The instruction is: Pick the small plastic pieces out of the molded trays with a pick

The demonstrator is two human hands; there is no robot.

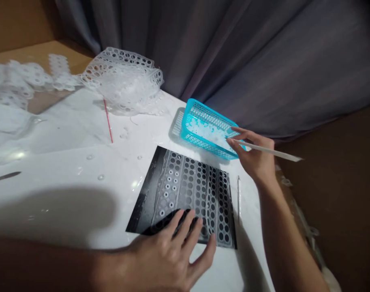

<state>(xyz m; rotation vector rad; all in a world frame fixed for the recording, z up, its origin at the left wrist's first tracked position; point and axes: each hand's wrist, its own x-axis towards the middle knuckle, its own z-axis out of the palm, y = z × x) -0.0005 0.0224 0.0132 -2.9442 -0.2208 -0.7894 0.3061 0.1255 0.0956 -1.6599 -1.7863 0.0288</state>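
Observation:
My left hand (pixel 175 251) rests with fingers spread on the lower edge of a black sheet (pixel 146 194). Clear strips full of round holes (pixel 199 182) cover most of that sheet. Small white rings (pixel 168 186) sit in some holes of the left strips. Pinched in my right hand (pixel 257 156) is a thin white stick (pixel 276 153), its point over the turquoise basket (pixel 187 117). Inside the basket lie many small white pieces (pixel 203 129). My right fingers are at the basket's right end.
A heap of clear punched-out strips (pixel 127 81) lies at the back left, with more scraps (pixel 23 79) farther left. A red stick (pixel 108 121), a thin pale rod (pixel 238 198), a dark pointed blade (pixel 5 177) and loose rings (pixel 101 177) lie on the white table (pixel 66 170). A grey curtain (pixel 264 61) hangs behind.

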